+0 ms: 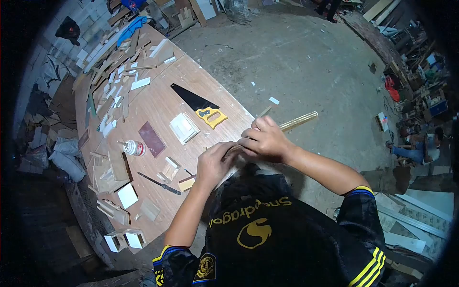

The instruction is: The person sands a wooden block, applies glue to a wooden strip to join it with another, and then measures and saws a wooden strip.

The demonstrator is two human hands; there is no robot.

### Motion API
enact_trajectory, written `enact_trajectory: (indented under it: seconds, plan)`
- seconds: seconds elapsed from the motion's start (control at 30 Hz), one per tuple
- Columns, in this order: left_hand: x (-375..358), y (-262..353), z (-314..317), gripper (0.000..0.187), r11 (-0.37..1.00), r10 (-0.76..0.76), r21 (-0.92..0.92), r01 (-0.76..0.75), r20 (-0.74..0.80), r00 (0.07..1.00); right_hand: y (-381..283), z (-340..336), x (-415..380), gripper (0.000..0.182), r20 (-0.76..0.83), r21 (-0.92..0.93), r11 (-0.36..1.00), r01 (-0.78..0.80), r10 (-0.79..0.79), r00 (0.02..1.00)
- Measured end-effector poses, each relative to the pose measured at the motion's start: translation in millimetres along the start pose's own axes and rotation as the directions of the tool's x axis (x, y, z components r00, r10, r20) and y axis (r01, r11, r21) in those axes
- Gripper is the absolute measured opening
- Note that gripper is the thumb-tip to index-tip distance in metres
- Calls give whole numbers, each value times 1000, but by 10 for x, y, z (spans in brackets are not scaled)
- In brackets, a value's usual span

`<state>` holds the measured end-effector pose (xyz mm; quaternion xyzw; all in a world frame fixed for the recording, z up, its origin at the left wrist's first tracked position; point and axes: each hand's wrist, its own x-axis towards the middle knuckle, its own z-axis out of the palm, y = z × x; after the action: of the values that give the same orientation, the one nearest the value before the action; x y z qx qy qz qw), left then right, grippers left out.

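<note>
Close in front of my body, at the table's edge, my left hand (215,163) and my right hand (263,139) meet with fingers curled inward. What they grip is mostly hidden beneath the fingers, and I cannot tell its kind. A gold-coloured ridged strip (300,120) sticks out past my right knuckles over the floor. Just beyond the hands lies a handsaw (203,106) with a yellow handle and black blade. Left of it is a small stack of white-faced blocks (184,127). A small wooden block (187,184) rests near my left wrist.
The wooden table (162,91) carries a maroon sheet (152,138), a glue bottle (134,148), a dark slim tool (159,183) and small wooden boxes (125,238). Wood offcuts (125,91) cover its far end. A person (415,150) sits at the right; another's legs (330,9) show at the top.
</note>
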<state>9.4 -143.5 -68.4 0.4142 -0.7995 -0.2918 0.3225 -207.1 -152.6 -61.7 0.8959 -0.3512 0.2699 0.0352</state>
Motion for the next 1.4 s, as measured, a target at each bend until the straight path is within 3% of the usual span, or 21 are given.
enact_trajectory:
  seconds: [0.23, 0.3, 0.63, 0.73, 0.8, 0.9, 1.03, 1.1, 1.13, 1.17, 1.2, 1.27, 1.3, 1.33, 1.37, 1.4]
  plan:
    - [-78, -76, 30, 27, 1000, 9, -5, -9, -9, 1000, -34, 66, -20, 22, 9, 24, 1000, 4, -4, 1000]
    - [-94, -106, 60, 26, 999, 45, 13, -44, -82, 996, -32, 76, -14, 22, 7, 26, 1000, 9, -10, 1000]
    - [-165, -169, 53, 20, 999, 11, -31, -13, -70, 998, -77, 121, -6, 21, 110, 104, 994, -27, 16, 994]
    - [-199, -180, 68, 20, 999, -45, -27, 44, -34, 998, -95, 119, -18, 24, 125, 117, 992, -43, 29, 992]
    - [-233, -238, 164, 22, 933, -298, -204, 298, 30, 954, -104, 119, -29, 25, 131, 120, 991, -56, 40, 991]
    - [-221, -369, 307, 24, 896, -315, -321, 306, 25, 949, -59, 230, -132, 27, 131, 121, 987, -102, 86, 988]
    - [-59, -330, 328, 31, 896, -374, -189, 402, 170, 912, 11, 346, -308, 26, 127, 175, 938, -300, 281, 951]
    - [-26, -509, 479, 21, 994, -100, 49, 96, 75, 992, 45, 364, -347, 26, 124, 208, 914, -349, 330, 936]
    - [15, -503, 502, 21, 994, -106, 49, 102, 77, 991, 57, 417, -395, 27, 107, 297, 834, -465, 454, 884]
    - [62, -491, 525, 23, 1000, -10, 4, 10, 41, 999, 105, 490, -440, 29, 105, 386, 733, -560, 568, 816]
    - [115, -483, 560, 24, 996, 82, -36, -83, -3, 997, 207, 637, -521, 29, 112, 392, 733, -556, 562, 820]
    - [213, -479, 696, 25, 998, 29, -49, -29, -13, 1000, 417, 895, -649, 32, 360, 391, 549, -738, 647, 672]
    - [262, -491, 774, 26, 998, -14, -66, 13, -16, 1000, 521, 910, -695, 32, 372, 396, 550, -735, 636, 676]
    - [308, -556, 879, 26, 998, -29, -61, 27, -22, 999, 612, 818, -648, 32, 246, 186, 839, -511, 464, 851]
    - [355, -655, 1004, 26, 998, -44, -56, 42, -35, 998, 718, 739, -603, 31, 176, -70, 976, -207, 216, 961]
    - [394, -749, 1118, 26, 997, -60, -49, 58, -50, 997, 844, 702, -581, 35, 246, 9, 967, -253, 243, 938]
